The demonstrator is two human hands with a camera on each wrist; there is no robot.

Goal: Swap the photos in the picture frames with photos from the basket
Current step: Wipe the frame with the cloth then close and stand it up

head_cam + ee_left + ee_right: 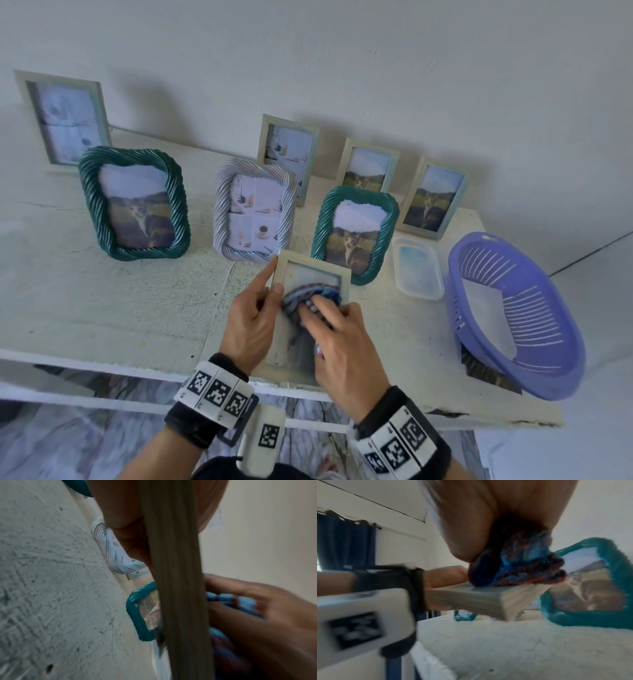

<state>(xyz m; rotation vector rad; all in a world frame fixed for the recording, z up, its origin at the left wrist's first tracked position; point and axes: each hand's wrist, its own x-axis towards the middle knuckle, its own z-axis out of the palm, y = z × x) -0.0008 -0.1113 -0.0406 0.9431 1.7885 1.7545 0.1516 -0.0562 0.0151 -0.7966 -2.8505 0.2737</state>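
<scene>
A pale wooden picture frame (312,269) is held tilted above the table's front edge. My left hand (255,315) grips its left side, thumb on the front rim and index finger stretched along the edge. My right hand (337,337) holds a bunched blue and red knitted cloth (313,296) against the frame's glass. The left wrist view shows the frame's edge (178,588) and the cloth (228,601). In the right wrist view the cloth (518,566) sits on the frame (471,599). A purple basket (517,311) with a photo inside stands at the right.
Several framed photos stand on the white table (102,308): two green twisted frames (133,202), a white twisted one (253,212) and several pale wooden ones behind. A clear plastic lid (418,269) lies beside the basket. The wall is close behind.
</scene>
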